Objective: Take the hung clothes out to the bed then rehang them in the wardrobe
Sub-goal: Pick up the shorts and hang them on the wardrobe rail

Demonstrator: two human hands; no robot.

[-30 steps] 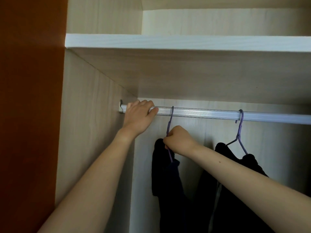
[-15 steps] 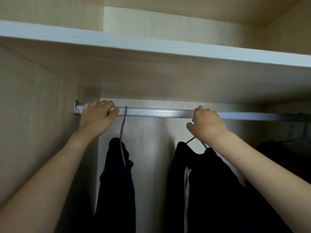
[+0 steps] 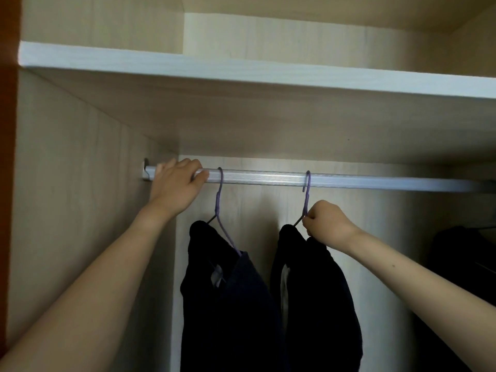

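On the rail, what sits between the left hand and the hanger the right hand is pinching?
In the head view, one purple hanger with a dark garment hangs on the rail, between the left hand and the hanger pinched by the right hand.

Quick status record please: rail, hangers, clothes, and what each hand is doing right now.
rail: metal rail under the shelf
left hanger: purple hanger, hooked on rail, dark garment on it
right hanger: second purple hanger, hooked on rail, second dark garment on it
left hand: gripping the rail's left end
right hand: pinching the second hanger's neck
far right: more dark clothing, blurred
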